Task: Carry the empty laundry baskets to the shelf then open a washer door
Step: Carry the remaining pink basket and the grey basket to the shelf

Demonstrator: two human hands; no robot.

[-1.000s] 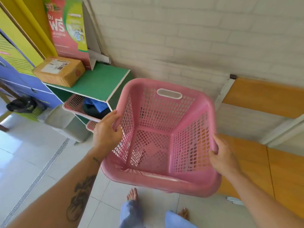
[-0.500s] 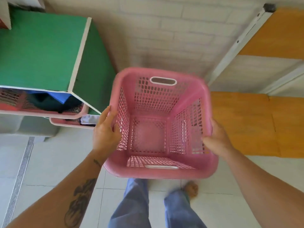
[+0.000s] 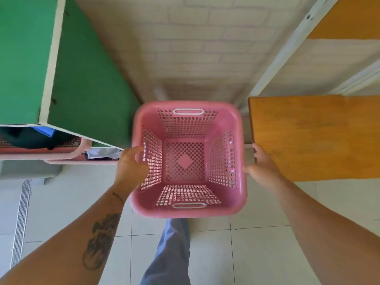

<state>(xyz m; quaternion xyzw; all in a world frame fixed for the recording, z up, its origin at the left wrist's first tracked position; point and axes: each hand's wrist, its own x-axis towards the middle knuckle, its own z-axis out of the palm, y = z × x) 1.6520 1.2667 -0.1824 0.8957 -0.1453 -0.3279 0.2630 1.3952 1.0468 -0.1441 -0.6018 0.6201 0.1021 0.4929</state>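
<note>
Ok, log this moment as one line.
pink basket empty | left hand and right hand at its sides | between green shelf and wooden bench

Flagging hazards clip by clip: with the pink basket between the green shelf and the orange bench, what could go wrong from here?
1. The right hand sits between the pink basket rim and the orange bench edge, so its fingers could get pinched.
2. The left hand looks loose on the rim; that grip may slip and tip the basket.
3. The green shelf corner is close, so the basket could knock it.
</note>
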